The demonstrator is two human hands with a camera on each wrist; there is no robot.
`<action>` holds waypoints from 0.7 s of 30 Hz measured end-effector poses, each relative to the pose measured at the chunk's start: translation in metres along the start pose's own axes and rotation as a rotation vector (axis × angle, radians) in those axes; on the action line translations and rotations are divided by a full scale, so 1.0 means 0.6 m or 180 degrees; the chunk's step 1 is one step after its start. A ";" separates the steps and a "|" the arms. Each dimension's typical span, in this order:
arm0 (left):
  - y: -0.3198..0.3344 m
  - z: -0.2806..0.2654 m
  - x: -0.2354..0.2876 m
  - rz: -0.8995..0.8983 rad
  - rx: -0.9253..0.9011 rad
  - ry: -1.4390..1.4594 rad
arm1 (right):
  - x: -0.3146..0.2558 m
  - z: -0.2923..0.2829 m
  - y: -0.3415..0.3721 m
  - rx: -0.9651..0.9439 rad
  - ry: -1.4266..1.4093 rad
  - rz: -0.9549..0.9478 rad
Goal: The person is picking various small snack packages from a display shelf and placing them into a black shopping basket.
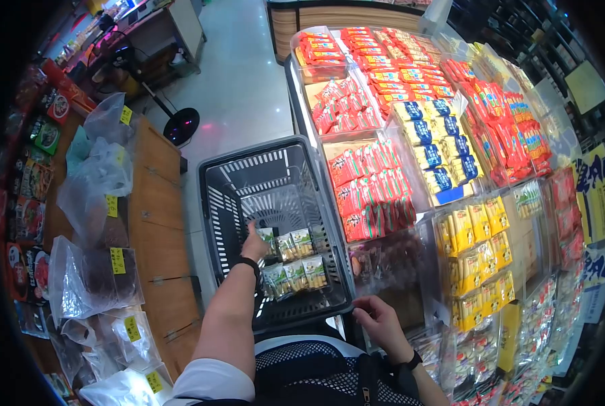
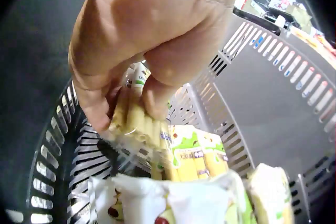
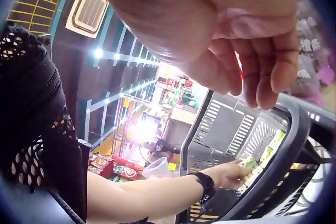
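My left hand [image 1: 253, 245] reaches down inside a dark grey shopping basket [image 1: 205, 203]. In the left wrist view its thumb and fingers pinch a clear-wrapped pack of pale yellow snack rolls [image 2: 135, 120]. Beside and below that pack, several similar snack packs [image 1: 295, 274] with green and white print lie in rows on the basket floor. My right hand [image 1: 381, 326] is just outside the basket's near right corner, its fingers loosely bent. Nothing shows in its grasp in the right wrist view, where the fingers overlap the basket rim.
To the right stands a display of bins with red packs [image 1: 370, 183], blue-and-cream packs [image 1: 437, 145] and yellow packs [image 1: 478, 250]. On the left runs a wooden shelf unit [image 1: 160, 210] with plastic bags [image 1: 96, 271] and yellow price tags. A round black stand base [image 1: 180, 126] sits on the floor ahead.
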State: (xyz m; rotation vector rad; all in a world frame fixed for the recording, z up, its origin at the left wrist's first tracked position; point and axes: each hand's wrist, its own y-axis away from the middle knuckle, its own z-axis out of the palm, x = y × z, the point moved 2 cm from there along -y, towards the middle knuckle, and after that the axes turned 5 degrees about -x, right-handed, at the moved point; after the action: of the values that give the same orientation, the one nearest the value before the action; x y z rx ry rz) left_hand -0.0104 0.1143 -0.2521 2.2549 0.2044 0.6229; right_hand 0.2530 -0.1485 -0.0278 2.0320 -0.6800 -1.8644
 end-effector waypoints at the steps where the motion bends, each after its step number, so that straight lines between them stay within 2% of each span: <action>1: -0.003 0.009 -0.007 -0.0001 -0.0113 -0.0032 | -0.002 -0.003 -0.004 0.0037 0.0058 -0.0054; 4: -0.004 0.027 -0.018 -0.0157 -0.0327 -0.0138 | -0.004 -0.010 -0.012 0.0073 0.0154 -0.0073; 5: 0.001 0.036 -0.018 -0.0315 -0.0099 -0.0403 | -0.004 -0.013 -0.014 0.0073 0.0174 -0.0062; 9: 0.036 0.017 0.003 -0.0491 -0.0104 -0.0457 | 0.002 -0.015 -0.019 0.0136 0.0179 -0.0117; 11: 0.030 0.012 -0.005 -0.0145 -0.0307 -0.0616 | -0.019 -0.014 -0.016 0.0115 0.0624 -0.0266; 14: -0.006 0.013 -0.032 0.0735 -0.0698 -0.1052 | -0.015 -0.013 -0.015 0.0148 0.0566 -0.0375; 15: -0.008 0.010 -0.034 0.0951 -0.0654 -0.1024 | -0.024 -0.017 -0.011 0.0171 0.0737 -0.0576; 16: 0.011 0.003 -0.022 0.0873 -0.0635 -0.0785 | -0.037 -0.023 -0.007 0.0185 0.0921 -0.0763; 17: 0.026 -0.003 -0.013 0.0687 -0.0679 -0.0842 | -0.050 -0.031 -0.002 0.0034 0.0953 -0.0504; 18: 0.037 -0.007 -0.007 0.0475 -0.0702 -0.0899 | -0.062 -0.043 0.002 0.0011 0.1036 -0.0599; 21: 0.043 -0.008 0.005 0.0148 -0.0301 -0.0950 | -0.095 -0.097 0.018 0.0511 0.1295 -0.1054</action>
State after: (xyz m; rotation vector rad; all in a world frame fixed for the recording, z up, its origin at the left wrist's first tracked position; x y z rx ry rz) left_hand -0.0115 0.1010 -0.2296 2.2326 -0.0254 0.3062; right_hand 0.3068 -0.1328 0.0324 2.6572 -0.4115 -1.5061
